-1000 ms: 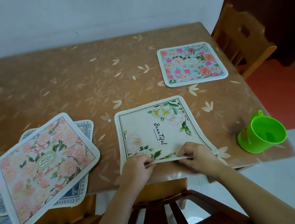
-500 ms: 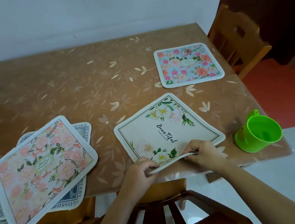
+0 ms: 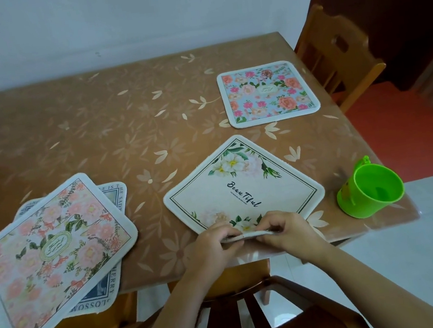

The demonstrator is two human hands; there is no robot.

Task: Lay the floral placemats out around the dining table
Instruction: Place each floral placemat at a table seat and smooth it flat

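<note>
A cream placemat [image 3: 241, 188] with white flowers and the word "Beautiful" lies turned like a diamond near the table's front edge. My left hand [image 3: 213, 245] and my right hand [image 3: 283, 231] both pinch its nearest corner, which is lifted slightly off the table. A blue floral placemat [image 3: 268, 92] lies flat at the back right. At the left, a pink floral placemat [image 3: 55, 256] rests on top of a blue-bordered placemat [image 3: 115, 194], both overhanging the front edge.
A green plastic cup [image 3: 369, 189] stands at the table's front right corner. The brown flowered tablecloth [image 3: 94, 131] covers the table. One wooden chair [image 3: 333, 55] is at the right side, another chair [image 3: 242, 299] right below my arms. A wall runs behind.
The cream placemat has rotated counter-clockwise from nearly square to a diamond, with both hands still pinching its near part. My head has moved slightly.
</note>
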